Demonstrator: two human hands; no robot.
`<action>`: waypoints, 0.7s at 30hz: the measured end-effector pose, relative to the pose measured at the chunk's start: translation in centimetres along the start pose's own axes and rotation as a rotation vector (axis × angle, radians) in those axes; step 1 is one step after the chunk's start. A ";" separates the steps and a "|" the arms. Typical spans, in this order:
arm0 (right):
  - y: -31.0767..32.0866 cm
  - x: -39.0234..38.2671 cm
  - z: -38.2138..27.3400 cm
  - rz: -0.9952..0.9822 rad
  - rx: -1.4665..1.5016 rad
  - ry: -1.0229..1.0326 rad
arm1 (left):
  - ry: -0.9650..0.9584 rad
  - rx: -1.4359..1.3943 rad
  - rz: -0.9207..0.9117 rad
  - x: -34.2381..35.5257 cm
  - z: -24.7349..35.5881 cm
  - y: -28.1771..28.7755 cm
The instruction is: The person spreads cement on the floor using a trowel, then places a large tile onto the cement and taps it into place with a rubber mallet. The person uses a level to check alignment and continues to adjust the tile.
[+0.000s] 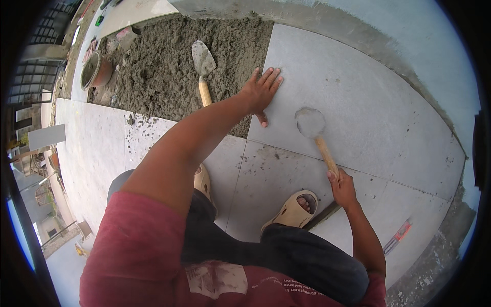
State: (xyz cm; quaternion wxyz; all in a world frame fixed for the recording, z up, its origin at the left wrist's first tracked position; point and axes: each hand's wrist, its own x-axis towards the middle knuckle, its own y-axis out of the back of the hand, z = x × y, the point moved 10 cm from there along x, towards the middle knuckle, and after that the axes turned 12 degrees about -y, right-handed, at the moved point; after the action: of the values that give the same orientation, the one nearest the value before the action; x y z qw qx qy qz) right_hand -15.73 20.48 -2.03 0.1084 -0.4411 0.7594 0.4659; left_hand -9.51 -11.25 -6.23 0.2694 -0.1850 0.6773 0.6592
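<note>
My right hand (342,188) grips the wooden handle of a mallet (310,123). Its round, whitish head is over a large light grey floor tile (368,102), and I cannot tell whether it touches. My left hand (262,93) lies with spread fingers across the left edge of that same tile, where tile and mortar meet. Beside it, a bed of rough, wet grey mortar (158,61) spreads to the left. A pointed trowel (204,59) with a wooden handle rests on the mortar, its handle end hidden behind my left forearm.
A mortar-smeared bucket (102,71) stands at the mortar's left edge. More tiles (271,176) with mortar crumbs lie under my sandalled feet. A tool with an orange-red part (401,233) lies at right. A wall (409,36) runs along the far and right sides.
</note>
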 end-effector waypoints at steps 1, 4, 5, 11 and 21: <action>0.5 0.4 -0.1 -0.023 0.041 -0.030 | 0.000 -0.004 -0.006 0.0 0.1 -0.1; 2.6 0.2 -3.0 -0.056 0.184 -0.022 | 0.016 -0.059 0.000 -0.6 -0.3 -0.5; 3.1 -0.6 -4.4 -0.038 0.239 0.041 | 0.019 -0.087 0.005 -0.9 -0.2 -0.9; 3.2 2.0 -0.5 0.043 0.164 0.101 | 0.001 -0.125 0.012 0.6 0.5 1.0; 6.5 5.0 -11.0 0.179 0.561 0.320 | 0.052 -0.056 0.021 -1.8 -1.1 0.4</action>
State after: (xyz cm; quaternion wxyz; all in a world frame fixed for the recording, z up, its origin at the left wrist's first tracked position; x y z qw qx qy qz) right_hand -20.98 9.97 5.06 0.0636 -0.3931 0.9012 0.1709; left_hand -8.46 -12.46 -4.85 0.2394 -0.2026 0.6673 0.6756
